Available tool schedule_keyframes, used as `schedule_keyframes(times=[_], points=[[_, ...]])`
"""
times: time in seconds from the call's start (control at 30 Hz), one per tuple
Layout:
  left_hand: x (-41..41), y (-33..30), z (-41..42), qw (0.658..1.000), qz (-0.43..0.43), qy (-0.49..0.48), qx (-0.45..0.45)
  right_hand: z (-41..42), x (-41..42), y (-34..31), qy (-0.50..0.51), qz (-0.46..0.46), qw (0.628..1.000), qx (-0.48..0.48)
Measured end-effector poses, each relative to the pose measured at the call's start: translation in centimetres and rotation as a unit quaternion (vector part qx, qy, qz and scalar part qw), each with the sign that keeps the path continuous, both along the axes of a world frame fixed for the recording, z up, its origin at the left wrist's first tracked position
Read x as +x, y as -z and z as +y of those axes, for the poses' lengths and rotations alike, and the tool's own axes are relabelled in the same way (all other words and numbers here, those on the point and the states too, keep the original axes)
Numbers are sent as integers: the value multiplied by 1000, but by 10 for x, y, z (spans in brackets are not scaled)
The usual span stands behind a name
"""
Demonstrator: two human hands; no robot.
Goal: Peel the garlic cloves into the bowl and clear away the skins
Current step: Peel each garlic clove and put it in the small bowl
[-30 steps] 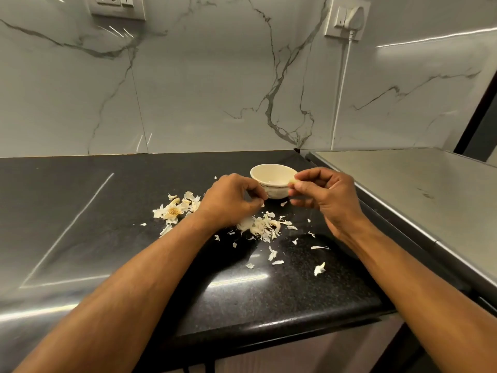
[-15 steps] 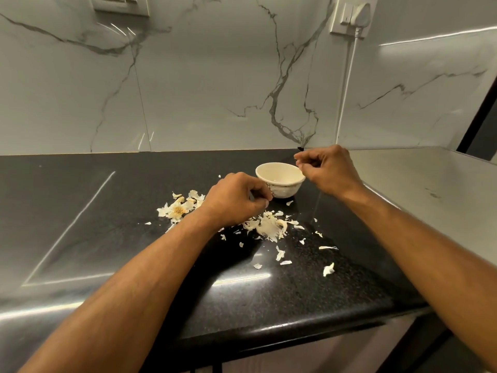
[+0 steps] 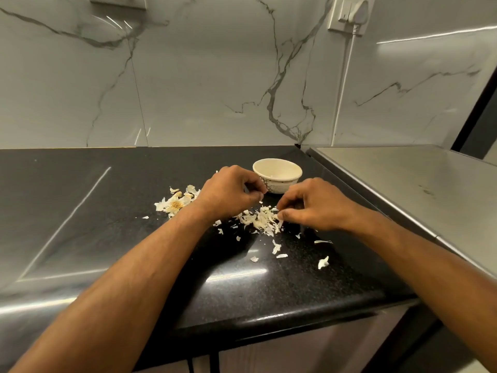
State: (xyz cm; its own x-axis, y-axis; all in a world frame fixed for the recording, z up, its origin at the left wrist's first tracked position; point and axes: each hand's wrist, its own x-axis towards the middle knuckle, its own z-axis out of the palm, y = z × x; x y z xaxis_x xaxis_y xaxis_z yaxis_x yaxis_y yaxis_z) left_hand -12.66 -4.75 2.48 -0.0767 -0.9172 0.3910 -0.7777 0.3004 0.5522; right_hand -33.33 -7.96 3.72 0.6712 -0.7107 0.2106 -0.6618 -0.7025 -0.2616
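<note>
Black tabletop (image 3: 269,286): our right hand (image 3: 309,204) has dropped from over the bowl (image 3: 277,175) to the skins (image 3: 262,220), fingers pinching them. Left hand (image 3: 228,193) clenched, contents unclear. Likely clove delivered; clearing starts.

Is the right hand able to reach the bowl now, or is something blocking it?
Probably yes. The right hand rests at the skin pile, just in front of the bowl; nothing stands between them, and the left hand is beside the bowl.

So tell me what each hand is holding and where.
Right hand pinches the edge of a papery white garlic skin from the pile. Left hand is curled shut; contents hidden.
</note>
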Motion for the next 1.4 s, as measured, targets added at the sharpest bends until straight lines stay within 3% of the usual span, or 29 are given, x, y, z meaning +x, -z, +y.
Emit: schedule_keyframes(times=[0.1, 0.37, 0.53, 0.7, 0.8, 1.17, 1.4], points=[[1, 0, 0, 1000, 3, 4, -6, 2, 3, 3, 12, 33, 999, 14], [3, 1, -2, 1000, 1, 9, -10, 1, 10, 10, -15, -14, 998, 52], [3, 1, -3, 1000, 2, 13, -9, -1, 9, 13, -10, -132, 984, 122], [2, 1, -3, 999, 20, 37, 6, 0, 10, 16, 3, -314, 926, 209], [0, 1, -1, 997, 32, 62, 18, 0, 12, 21, 10, -375, 900, 222], [-8, -4, 7, 993, 48, 111, 6, 9, 11, 23, 2, -400, 894, 203], [-16, 4, 6, 993, 48, 82, -66, 12, 9, 25, 1, -414, 892, 181]])
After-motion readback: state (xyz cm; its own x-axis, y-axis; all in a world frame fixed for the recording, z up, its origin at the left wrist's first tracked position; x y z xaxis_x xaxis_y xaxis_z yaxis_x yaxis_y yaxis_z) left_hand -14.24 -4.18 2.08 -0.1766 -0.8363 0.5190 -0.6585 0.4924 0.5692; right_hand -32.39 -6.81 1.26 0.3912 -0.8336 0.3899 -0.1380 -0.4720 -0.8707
